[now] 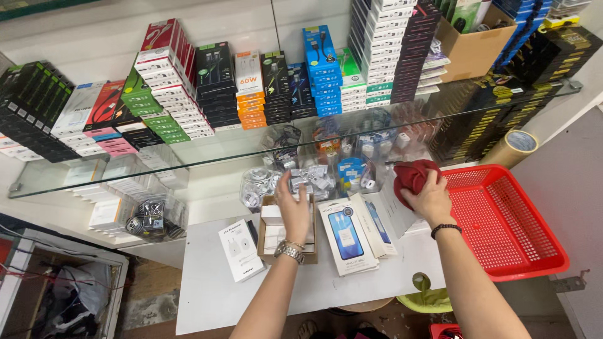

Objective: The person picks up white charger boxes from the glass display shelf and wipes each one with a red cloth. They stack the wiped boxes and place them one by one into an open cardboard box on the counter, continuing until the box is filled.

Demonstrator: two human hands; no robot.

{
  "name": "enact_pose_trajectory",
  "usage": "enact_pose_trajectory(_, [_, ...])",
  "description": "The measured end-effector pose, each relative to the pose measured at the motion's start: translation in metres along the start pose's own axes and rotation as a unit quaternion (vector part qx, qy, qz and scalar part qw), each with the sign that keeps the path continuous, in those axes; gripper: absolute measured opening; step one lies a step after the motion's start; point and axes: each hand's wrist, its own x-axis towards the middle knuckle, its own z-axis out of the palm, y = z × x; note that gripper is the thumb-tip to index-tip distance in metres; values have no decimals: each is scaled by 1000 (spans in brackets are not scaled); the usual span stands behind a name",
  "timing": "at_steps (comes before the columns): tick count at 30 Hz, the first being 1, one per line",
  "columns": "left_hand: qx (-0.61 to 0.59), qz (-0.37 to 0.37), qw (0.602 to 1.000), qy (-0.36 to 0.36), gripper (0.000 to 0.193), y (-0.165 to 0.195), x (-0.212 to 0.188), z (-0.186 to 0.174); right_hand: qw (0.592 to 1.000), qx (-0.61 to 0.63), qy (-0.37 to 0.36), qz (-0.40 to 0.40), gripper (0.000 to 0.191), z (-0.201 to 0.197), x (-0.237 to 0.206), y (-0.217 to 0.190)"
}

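Right hand (430, 199) of mine is closed around one bunched dark red cloth (413, 174), held beside the red plastic basket (502, 220), the cloth's bulk pointing up and away from me. Left hand (294, 210) is spread wide, fingers pointing away, flat over one open cardboard box (271, 235) of white packs on the white table (213, 295). Two blue-pictured white boxes (345, 235) lie between my hands, long axes running away from me; one white charger box (240, 249) lies left.
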Motion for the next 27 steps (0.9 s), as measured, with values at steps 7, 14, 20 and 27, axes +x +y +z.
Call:
enact_pose_trajectory(7, [-26, -41, 985, -166, 37, 8, -45, 59, 992, -74, -96, 38, 126, 11, 5, 8])
enact_pose_trajectory(14, [-381, -438, 681, -446, 77, 0, -31, 78, 923, 298, -141, -199, 122, -48, 4, -20])
enact_pose_trajectory(20, [-584, -376, 494, -523, 74, 7, -5, 36, 829, 335, -285, -344, 103, -82, -53, -79])
enact_pose_trajectory(27, [-620, -417, 602, -281, 66, 16, -13, 33, 905, 266, -18, -331, 68, -20, -106, -138])
